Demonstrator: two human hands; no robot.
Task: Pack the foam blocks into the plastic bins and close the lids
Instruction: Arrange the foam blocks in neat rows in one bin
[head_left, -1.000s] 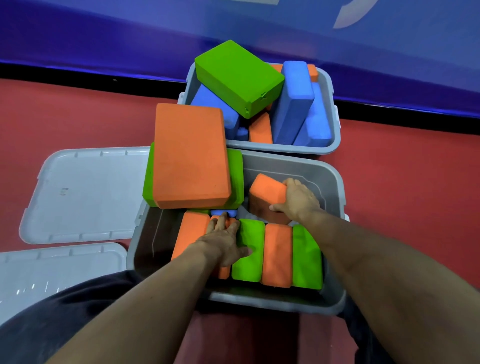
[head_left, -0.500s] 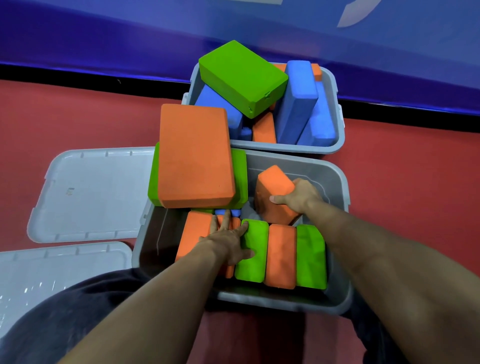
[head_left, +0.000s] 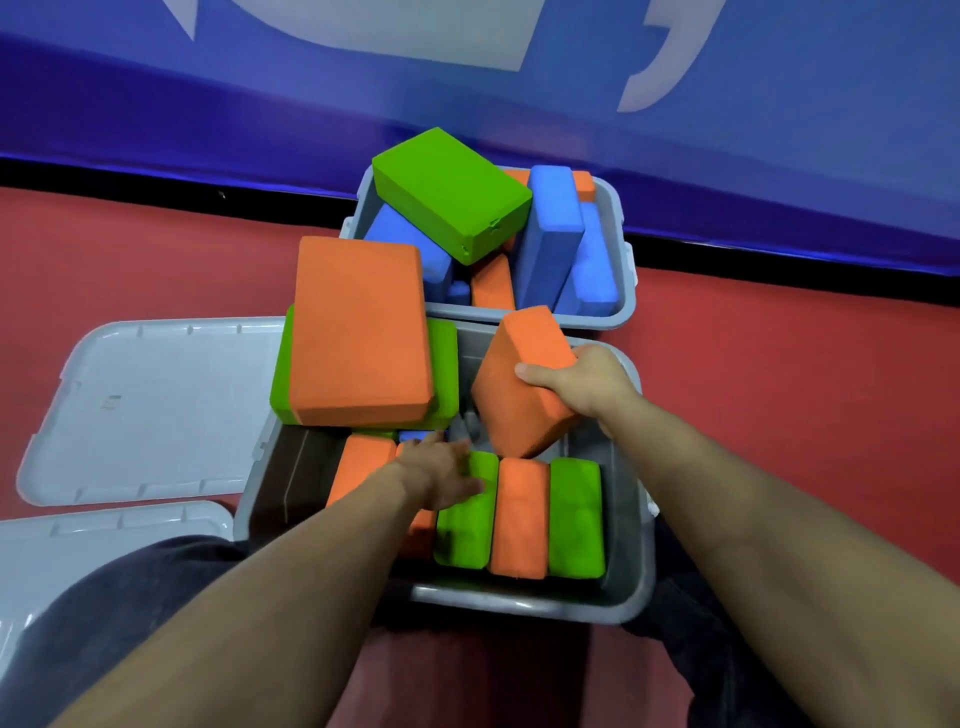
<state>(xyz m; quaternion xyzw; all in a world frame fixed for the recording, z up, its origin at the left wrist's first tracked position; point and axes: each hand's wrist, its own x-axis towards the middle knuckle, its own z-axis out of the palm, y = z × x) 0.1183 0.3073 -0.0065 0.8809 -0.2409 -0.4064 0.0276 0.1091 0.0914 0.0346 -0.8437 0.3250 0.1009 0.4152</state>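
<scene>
The near grey bin holds a row of upright foam blocks, green, orange and green. My right hand grips a tilted orange block raised above the bin's far right part. My left hand lies with straight fingers on the row's left blocks. A large orange block rests flat on a green block across the bin's far left corner. The far bin is piled with blue, orange and green blocks.
Two grey lids lie on the red floor to the left, one beside the near bin, the other nearer me. A blue wall with a black base strip stands behind the far bin. My dark trouser legs flank the near bin.
My right hand has lifted the orange block up out of the bin and tilted it. My left hand has stayed on the row's left blocks.
</scene>
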